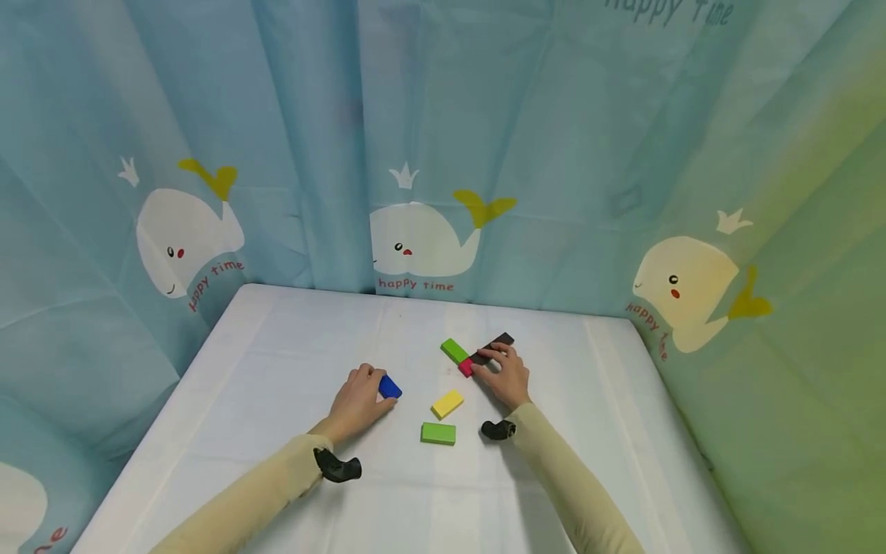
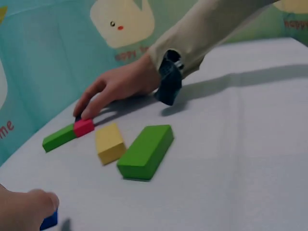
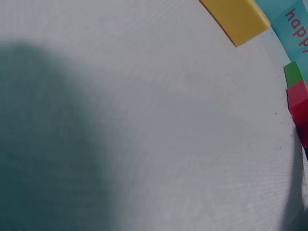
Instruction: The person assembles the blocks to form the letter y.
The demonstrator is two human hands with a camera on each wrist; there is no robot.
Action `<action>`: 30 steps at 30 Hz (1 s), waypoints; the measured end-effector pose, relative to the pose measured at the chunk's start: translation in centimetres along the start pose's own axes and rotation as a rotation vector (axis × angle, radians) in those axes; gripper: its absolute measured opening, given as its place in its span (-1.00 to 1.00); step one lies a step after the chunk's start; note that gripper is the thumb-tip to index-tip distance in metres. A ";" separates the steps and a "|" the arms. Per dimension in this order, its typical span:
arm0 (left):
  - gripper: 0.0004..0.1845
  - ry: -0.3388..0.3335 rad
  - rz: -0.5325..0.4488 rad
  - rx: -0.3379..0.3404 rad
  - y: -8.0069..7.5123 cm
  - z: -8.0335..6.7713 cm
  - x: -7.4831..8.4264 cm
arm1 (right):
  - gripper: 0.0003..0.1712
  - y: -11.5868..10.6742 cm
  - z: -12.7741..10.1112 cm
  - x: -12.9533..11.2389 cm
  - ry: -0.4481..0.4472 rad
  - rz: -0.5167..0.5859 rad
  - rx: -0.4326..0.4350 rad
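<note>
My left hand (image 1: 369,387) lies left of centre on the white table, fingers curled round the left end of a blue block (image 1: 391,387); the left wrist view shows a fingertip (image 2: 33,204) over that blue block (image 2: 49,221). My right hand (image 1: 495,362) reaches forward, its fairly straight fingers resting on a red block (image 1: 465,368) and a dark block (image 1: 497,344) laid in a line. A small green block (image 1: 454,350) touches the red one. In the left wrist view the right hand (image 2: 89,109) presses the red block (image 2: 83,127) beside the green block (image 2: 58,137).
A yellow block (image 1: 447,403) and a larger green block (image 1: 438,433) lie loose between my hands, also seen as the yellow block (image 2: 109,143) and green block (image 2: 146,150). Whale-print curtains close in the table (image 1: 277,338) on three sides.
</note>
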State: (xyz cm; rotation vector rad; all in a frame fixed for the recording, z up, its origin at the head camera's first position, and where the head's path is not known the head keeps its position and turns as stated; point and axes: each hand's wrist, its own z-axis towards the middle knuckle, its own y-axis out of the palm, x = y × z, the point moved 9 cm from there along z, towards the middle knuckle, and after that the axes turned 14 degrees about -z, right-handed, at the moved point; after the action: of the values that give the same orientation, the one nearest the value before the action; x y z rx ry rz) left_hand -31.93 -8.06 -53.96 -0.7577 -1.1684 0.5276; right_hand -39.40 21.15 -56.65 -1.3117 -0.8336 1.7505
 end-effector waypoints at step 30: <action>-0.57 -0.158 -0.264 0.122 1.7 7.7 -1.0 | -0.51 0.0 0.0 0.2 -0.002 -0.019 0.018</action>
State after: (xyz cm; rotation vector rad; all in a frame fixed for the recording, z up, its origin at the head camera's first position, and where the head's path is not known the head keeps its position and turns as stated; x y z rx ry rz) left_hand -39.51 -5.73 -54.33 -0.4541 -1.3465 0.4378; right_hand -39.43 21.28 -56.76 -1.2862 -0.8272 1.7405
